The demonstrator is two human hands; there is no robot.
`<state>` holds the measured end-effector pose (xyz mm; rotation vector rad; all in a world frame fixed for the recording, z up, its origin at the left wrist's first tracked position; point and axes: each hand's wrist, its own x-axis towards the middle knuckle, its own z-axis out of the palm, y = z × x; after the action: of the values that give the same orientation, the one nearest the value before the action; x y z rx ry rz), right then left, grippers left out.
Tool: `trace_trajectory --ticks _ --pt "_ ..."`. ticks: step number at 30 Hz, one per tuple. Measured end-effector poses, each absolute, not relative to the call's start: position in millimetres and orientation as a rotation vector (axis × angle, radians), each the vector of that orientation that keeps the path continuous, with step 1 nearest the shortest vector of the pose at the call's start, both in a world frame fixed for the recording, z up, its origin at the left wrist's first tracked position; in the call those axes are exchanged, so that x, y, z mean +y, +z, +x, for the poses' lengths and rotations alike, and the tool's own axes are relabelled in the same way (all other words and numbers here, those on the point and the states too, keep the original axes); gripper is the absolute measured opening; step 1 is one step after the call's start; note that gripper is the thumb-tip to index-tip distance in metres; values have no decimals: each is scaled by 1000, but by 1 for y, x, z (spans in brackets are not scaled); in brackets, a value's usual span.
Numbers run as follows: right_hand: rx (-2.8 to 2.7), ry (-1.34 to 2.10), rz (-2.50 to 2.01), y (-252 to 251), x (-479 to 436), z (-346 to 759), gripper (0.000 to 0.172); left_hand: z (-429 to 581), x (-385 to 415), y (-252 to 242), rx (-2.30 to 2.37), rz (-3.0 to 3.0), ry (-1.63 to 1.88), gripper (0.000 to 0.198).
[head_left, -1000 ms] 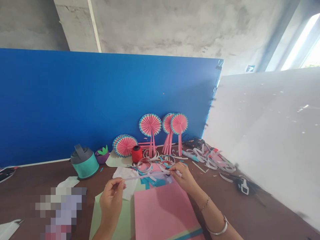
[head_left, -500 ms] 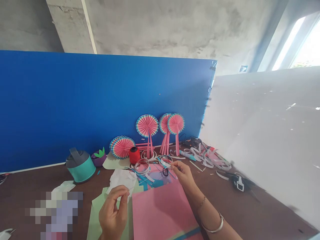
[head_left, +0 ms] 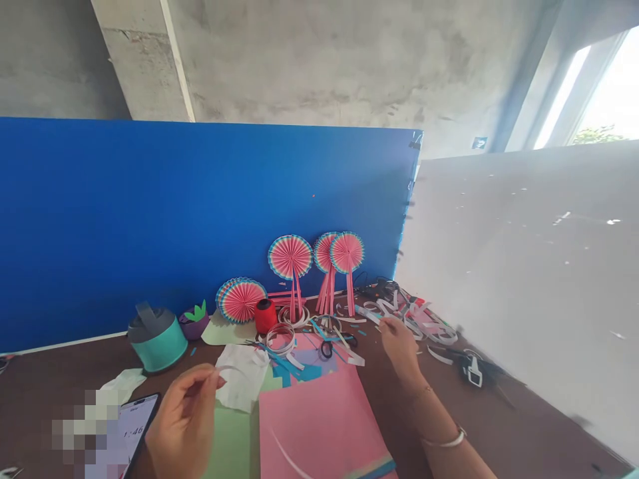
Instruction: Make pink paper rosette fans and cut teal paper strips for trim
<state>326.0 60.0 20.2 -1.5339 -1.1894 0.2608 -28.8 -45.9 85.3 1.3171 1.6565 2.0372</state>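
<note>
My left hand (head_left: 184,420) is raised over the green paper (head_left: 229,442), with thumb and fingertips pinched on a thin white strip (head_left: 230,368). My right hand (head_left: 399,342) is above the table, right of the pink paper (head_left: 317,419), fingers pressed together; whatever they may hold is too small to make out. A curved white strip (head_left: 287,456) shows over the pink paper. Between the hands lie a crumpled white sheet (head_left: 242,379), blue scraps (head_left: 297,372), rolls of white tape (head_left: 280,339) and black-handled scissors (head_left: 326,349).
Pink pleated paper fans (head_left: 290,257) lean by the blue panel (head_left: 150,213). A red spool (head_left: 265,316), a purple pot (head_left: 194,324), a teal container (head_left: 158,338) and a phone (head_left: 134,429) stand or lie leftward. Paper strips (head_left: 424,319) and a black tool (head_left: 472,370) are at right.
My left hand has moved left and my right hand right, farther apart. The curved white strip now shows over the pink paper. The view has shifted slightly, and the phone is more visible.
</note>
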Motion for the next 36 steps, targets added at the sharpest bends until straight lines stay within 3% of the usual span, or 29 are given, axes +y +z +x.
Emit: trace_trajectory --ticks 3,5,7,11,13,17,21,28,31,36 --pt "-1176 29 -1788 19 61 332 17 -29 -46 101 1656 1365 1835 31" --pt "-1229 38 -1705 25 57 320 17 -24 -46 111 1634 1396 1735 32" --pt "-1259 236 -1461 35 51 303 23 -18 -45 118 1591 1422 1657 32" --pt "-1436 1228 -906 54 36 280 58 -9 -38 123 1518 1419 1544 30" --pt "-1538 1445 -784 59 30 278 61 -8 -33 120 1518 1372 1511 31" --pt "-1627 1419 -903 59 27 280 47 -6 -29 114 1499 1287 1487 34" --pt "-1477 1362 -993 51 30 270 50 -4 -33 120 1441 1319 1428 32" --pt "-1243 1760 -780 37 30 239 67 9 -40 145 1249 1321 1417 27" --pt "-1156 1919 -672 40 28 239 60 13 -38 146 1222 1257 1413 27" --pt "-1132 1827 -748 49 29 260 25 8 -35 135 1285 1175 1411 32"
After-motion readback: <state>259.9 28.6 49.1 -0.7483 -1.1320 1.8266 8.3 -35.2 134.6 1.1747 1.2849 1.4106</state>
